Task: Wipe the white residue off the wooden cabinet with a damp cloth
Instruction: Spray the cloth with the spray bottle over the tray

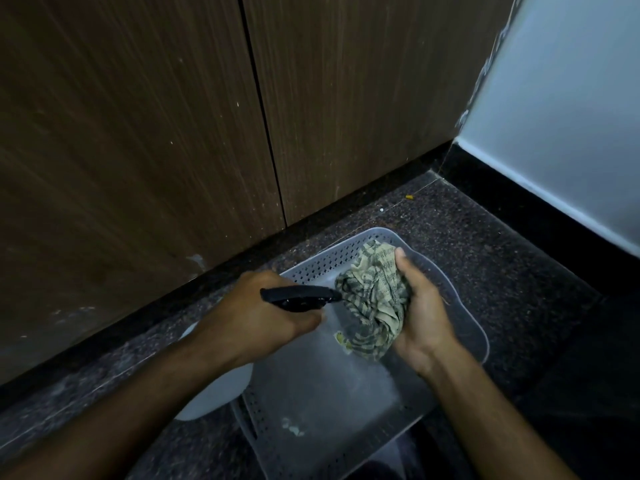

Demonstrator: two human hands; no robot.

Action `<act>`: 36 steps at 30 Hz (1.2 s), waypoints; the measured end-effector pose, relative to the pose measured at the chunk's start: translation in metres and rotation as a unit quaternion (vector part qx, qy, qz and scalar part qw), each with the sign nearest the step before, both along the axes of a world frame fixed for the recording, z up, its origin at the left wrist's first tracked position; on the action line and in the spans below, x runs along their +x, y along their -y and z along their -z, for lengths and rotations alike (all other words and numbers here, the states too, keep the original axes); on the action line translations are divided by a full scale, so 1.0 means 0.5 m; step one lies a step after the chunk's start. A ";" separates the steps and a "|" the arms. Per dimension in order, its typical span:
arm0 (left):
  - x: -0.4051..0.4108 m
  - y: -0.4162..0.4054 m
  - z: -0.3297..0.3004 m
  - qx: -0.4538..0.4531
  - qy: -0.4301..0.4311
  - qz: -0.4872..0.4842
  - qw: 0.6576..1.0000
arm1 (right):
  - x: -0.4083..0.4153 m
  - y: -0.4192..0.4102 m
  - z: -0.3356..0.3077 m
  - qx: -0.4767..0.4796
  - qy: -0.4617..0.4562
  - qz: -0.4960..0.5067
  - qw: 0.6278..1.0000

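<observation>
Head view, dim light. Left to right: wooden cabinet fills the upper left, two door panels with a dark seam between, white residue smeared low on the left panel just above the black plinth, plus small white specks higher up. Your left hand grips a spray bottle, fingers curled round the black trigger head, nozzle aimed right and almost touching the cloth. White rounded body under your left wrist is probably the bottle itself, can't tell for sure. Your right hand holds a bunched checked cloth, thumb on top, fingers wrapped behind it. Both hands sit close together over a grey perforated plastic basket on the speckled granite floor.

Step in hand looks like dampening the cloth. Do it well: keep the nozzle near the cloth, spray over the basket so drips land there, turn the bundle so more than one face gets wet, damp not soaked.

Residue lies up and left of your left hand, near but apart; cloth is not touching the cabinet yet.
</observation>
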State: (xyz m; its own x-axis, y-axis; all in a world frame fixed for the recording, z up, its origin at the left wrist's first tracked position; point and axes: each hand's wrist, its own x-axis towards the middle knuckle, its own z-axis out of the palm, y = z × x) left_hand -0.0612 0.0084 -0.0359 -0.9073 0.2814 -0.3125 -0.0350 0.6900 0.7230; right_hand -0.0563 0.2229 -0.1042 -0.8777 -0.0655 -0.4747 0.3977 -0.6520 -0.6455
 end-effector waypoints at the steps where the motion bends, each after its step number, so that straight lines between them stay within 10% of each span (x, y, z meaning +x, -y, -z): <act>1: -0.003 0.000 -0.003 0.005 -0.005 -0.011 1.000 | 0.001 0.001 0.000 0.001 0.002 0.000 1.000; 36: 0.043 -0.001 0.099 0.282 -0.039 -0.095 0.954 | 0.021 0.013 -0.015 0.034 0.008 0.000 0.999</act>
State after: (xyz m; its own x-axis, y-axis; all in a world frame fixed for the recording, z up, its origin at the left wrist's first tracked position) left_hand -0.0396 0.0090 -0.0854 -0.9730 0.2127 -0.0895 -0.0518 0.1765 0.9829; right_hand -0.0459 0.2164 -0.0968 -0.8697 -0.0323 -0.4925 0.4089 -0.6061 -0.6822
